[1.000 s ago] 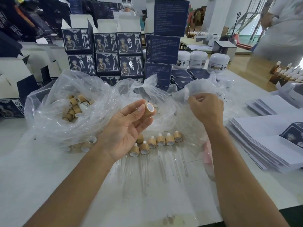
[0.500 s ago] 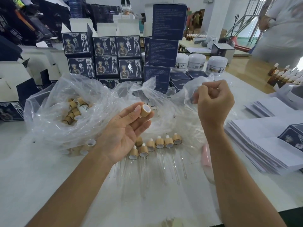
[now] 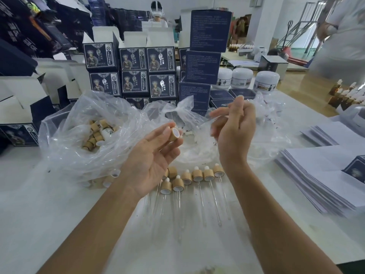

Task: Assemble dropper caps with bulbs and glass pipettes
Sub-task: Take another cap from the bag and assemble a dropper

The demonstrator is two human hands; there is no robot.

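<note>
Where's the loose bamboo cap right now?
Head view, centre: the bamboo cap is pinched at the left hand fingertips, above the row of finished droppers.

A packing workshop: stacked product boxes point(image 3: 134, 72), cream jars point(image 3: 242, 78), leaflet piles point(image 3: 316, 175).

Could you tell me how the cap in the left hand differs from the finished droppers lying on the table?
The held cap is bare, with no bulb or pipette; the finished droppers each have a white bulb and a glass pipette. It is held in the left hand; they lie in a row on the table. Both have tan collars.
</note>
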